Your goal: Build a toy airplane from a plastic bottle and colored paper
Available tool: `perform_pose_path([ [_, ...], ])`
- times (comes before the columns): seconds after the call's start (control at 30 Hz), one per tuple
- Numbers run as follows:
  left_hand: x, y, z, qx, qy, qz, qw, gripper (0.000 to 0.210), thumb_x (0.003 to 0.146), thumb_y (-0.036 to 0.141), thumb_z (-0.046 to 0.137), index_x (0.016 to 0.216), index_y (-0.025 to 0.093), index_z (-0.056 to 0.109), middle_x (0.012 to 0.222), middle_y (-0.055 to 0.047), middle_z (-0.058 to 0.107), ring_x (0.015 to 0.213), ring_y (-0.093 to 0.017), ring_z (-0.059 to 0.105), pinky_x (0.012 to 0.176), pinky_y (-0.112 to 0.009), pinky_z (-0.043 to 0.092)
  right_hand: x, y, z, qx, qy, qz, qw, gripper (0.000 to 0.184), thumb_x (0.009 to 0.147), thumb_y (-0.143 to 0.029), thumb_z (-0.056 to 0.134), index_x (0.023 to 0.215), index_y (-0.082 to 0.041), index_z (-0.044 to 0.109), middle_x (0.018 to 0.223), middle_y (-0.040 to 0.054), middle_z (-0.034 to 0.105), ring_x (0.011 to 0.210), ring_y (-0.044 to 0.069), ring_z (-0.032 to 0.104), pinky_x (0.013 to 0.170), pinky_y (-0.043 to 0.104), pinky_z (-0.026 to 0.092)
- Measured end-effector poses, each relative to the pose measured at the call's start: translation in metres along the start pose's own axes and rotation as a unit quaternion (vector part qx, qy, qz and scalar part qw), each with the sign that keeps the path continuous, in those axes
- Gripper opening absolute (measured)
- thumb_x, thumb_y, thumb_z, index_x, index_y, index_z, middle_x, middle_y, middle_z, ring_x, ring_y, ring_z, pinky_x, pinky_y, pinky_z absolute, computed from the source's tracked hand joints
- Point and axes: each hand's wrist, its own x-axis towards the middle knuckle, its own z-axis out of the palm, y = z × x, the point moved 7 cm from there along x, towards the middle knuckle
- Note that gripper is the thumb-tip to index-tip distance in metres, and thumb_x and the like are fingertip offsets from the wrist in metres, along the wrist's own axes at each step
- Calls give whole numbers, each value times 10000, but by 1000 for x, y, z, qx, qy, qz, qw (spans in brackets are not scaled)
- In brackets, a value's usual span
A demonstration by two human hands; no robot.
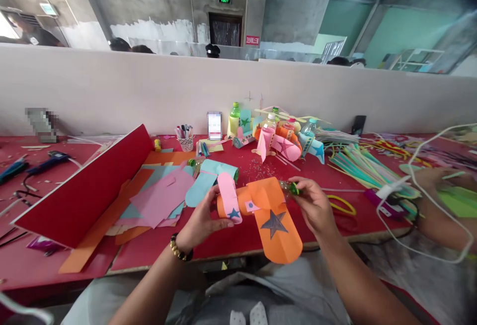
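Between my two hands lies a plastic bottle wrapped in orange paper (245, 201), held sideways above the table edge. Its orange paper wing (279, 235) bears a dark star and hangs down, and a pink paper strip (228, 193) with a blue star crosses the other end. My left hand (204, 215) grips that pink end. At the green cap, the fingers of my right hand (315, 205) close round the bottle's neck (288, 187). Just behind, a bottle covered in light blue paper (218, 170) lies on its side.
Coloured paper sheets (160, 196) and a red board (93, 186) lie left. Finished paper-covered bottles (283, 141) stand at the back, near a pen cup (185, 142). Pipe cleaners (367, 166) and a white cable (413, 166) are right, beside another person's arm (439, 215).
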Motion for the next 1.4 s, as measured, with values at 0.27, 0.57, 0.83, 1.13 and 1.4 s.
perform_pose_path([
  [0.27,-80,4,0,218,71,82,970,549,822,262,677,1324,340,468,1485,-94,296,1391,-309,285,1104,-475,352,-14,43,50,54,-47,128,989,280,629,-211,736,895,-238,655,998,48,667,896,229,615,755,337,502],
  [0.57,-125,1,11,241,146,25,959,422,870,301,612,1277,298,505,1332,-97,458,1265,-266,444,1033,-414,406,-36,65,73,11,-143,144,979,263,683,-149,653,934,-226,675,909,17,697,863,198,629,777,316,485],
  [0.83,-123,-5,7,146,240,-29,959,160,868,354,591,943,220,638,967,-51,629,911,-201,596,806,-311,489,-38,68,75,2,-186,144,972,297,673,-146,639,956,-225,680,949,22,692,904,201,621,805,324,474],
  [1.13,-133,-13,-5,99,271,-88,953,227,803,435,634,795,213,584,715,-10,618,673,-175,598,602,-273,494,-37,67,68,72,-137,176,972,281,609,-130,633,869,-220,694,819,-2,657,774,180,577,702,287,450],
  [1.4,-153,-4,-36,40,301,-77,950,171,855,373,609,888,210,569,797,7,645,656,-130,574,602,-225,463,-27,73,50,123,-31,162,979,246,601,-190,588,839,-228,637,729,-22,569,630,142,509,586,262,410],
])
